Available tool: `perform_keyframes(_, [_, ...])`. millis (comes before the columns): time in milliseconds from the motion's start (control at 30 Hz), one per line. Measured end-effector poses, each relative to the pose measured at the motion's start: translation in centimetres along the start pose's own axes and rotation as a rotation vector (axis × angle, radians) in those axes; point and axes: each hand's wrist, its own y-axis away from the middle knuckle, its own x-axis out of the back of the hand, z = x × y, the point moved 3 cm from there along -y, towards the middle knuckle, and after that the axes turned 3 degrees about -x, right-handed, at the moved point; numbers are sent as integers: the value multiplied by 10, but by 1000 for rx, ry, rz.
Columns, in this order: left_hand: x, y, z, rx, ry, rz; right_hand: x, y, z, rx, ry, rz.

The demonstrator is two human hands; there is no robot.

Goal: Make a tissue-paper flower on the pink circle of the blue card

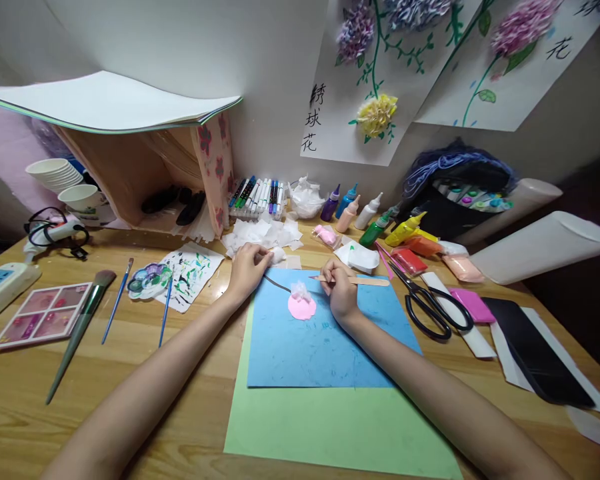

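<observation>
My right hand (341, 290) grips a flat wooden craft stick (373, 281) above a blue sheet of paper (330, 353); the stick's narrow end points left. On that sheet is a round pink patch (303, 308) with a crumpled tuft of whitish-pink tissue (300, 292) at its top. A dark curved line (278, 285) runs from the patch toward my left hand (250, 267). My left fingers are pinched together at the sheet's upper left corner, beside a small white tissue piece (279, 255). What lies between those fingertips is hidden.
Behind my hands lie torn white tissue (263, 235), a marker set (258, 197) and paint bottles (347, 215). Black-handled scissors (437, 310) and a black phone (537, 350) lie right. Brushes (80, 340) and a paint-stained paper (195, 273) lie left. Green paper (325, 427) sits under the blue.
</observation>
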Motion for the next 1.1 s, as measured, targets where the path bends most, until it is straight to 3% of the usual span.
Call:
perform_keyframes(167, [5, -2, -4, 66, 283, 96, 1, 1, 1, 10, 10, 9])
perform_keyframes(300, [9, 3, 5, -7, 337, 126, 1, 1, 3, 10, 7, -4])
perform_keyframes(433, [7, 11, 17, -90, 419, -50, 3, 2, 3, 45, 10, -7])
perform_keyframes(533, [7, 17, 20, -75, 569, -278, 1, 6, 2, 76, 55, -129])
perform_keyframes(667, [10, 18, 17, -37, 692, -532, -9, 17, -4, 267, 376, -399])
perform_keyframes(800, [12, 17, 16, -72, 620, -706, -18, 24, -6, 458, 690, -522])
perform_keyframes(967, [6, 23, 24, -67, 509, -783, -18, 22, -2, 443, 798, -448])
perform_keyframes(1100, [1, 26, 29, -88, 476, -715, -16, 21, -2, 399, 794, -374])
